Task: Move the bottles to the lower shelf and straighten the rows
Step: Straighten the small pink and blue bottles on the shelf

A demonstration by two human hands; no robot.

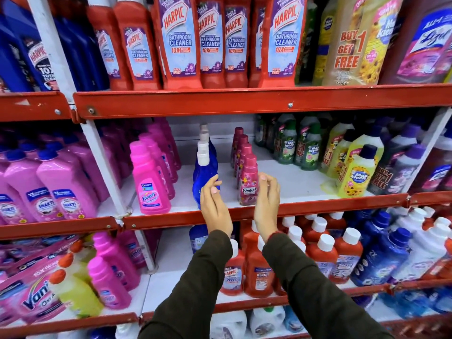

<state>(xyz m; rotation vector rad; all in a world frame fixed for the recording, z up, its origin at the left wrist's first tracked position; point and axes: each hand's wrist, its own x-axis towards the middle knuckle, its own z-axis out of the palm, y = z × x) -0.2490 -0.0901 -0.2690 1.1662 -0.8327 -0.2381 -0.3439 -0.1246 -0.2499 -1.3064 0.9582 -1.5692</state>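
Observation:
On the middle shelf (305,206) a row of blue bottles with white caps (204,172) runs front to back. Beside it on the right stands a row of maroon Comfort bottles (247,178). My left hand (214,204) is raised in front of the front blue bottle, fingers apart, fingertips at its side. My right hand (266,199) is up just right of the front Comfort bottle, fingers loosely spread, holding nothing. The lower shelf (181,265) below holds red Bactin bottles (259,270) and one blue bottle (198,237) at the back.
Pink Vanish bottles (149,182) stand left of the blue row. Green and yellow Max Kleen bottles (359,172) fill the right of the middle shelf. Red Harpic bottles (178,40) line the top shelf. Bare white shelf shows between the Comfort and Max Kleen rows.

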